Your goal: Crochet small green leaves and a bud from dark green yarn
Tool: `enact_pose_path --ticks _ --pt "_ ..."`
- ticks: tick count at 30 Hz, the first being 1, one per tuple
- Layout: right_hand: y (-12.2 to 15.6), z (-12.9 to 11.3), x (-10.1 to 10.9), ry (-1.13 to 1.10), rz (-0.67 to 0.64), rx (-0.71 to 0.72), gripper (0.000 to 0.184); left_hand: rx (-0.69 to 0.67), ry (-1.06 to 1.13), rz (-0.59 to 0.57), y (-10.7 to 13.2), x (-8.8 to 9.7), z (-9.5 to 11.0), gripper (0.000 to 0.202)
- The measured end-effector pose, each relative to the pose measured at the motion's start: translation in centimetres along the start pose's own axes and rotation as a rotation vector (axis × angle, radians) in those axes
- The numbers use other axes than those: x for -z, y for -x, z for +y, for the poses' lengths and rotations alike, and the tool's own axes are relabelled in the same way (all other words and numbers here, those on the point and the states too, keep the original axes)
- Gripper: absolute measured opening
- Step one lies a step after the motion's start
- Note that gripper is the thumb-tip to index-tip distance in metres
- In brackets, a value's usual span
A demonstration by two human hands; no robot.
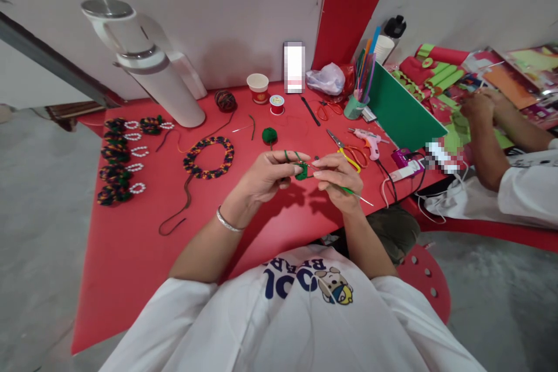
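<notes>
Between my hands is a small green crochet piece [301, 172]. My left hand [274, 173] pinches its left side, with green yarn running over the index finger. A crochet hook [347, 190] with a green handle is gripped in my right hand [337, 177]; its tip reaches the green piece and its shaft end sticks out to the lower right. Just beyond my hands lies a green yarn ball [269, 136], its strand leading toward my left hand. To the left rests a multicoloured crocheted ring [208, 157] with a loose yarn tail.
Several dark crocheted pieces with bead loops [114, 154] line the left side. A tall white flask [161, 78], paper cup [258, 88] and phone [294, 67] stand at the back. Scissors [349, 152], a pink glue gun [369, 142] and cables lie right. Another person's hands [483, 106] work beyond a green board [403, 106].
</notes>
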State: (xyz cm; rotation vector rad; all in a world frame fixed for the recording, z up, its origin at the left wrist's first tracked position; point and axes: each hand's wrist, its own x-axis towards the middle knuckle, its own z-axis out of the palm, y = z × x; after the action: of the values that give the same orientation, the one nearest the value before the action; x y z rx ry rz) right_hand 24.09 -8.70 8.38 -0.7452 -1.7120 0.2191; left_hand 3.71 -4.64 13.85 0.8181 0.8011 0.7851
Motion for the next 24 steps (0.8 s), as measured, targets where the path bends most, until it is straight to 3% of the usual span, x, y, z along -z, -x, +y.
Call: enact_pose_path --ticks 16,24 --pt "-2.2 -1.0 2.3 -0.102 -0.200 0.054 0.026 -0.015 -0.154 -0.079 0.1 0.8 0.5 0.027" --pt "-2.5 -1.1 2.4 -0.150 -0.217 0.042 0.024 -0.015 -0.174 -0.115 0.2 0.8 0.7 0.030"
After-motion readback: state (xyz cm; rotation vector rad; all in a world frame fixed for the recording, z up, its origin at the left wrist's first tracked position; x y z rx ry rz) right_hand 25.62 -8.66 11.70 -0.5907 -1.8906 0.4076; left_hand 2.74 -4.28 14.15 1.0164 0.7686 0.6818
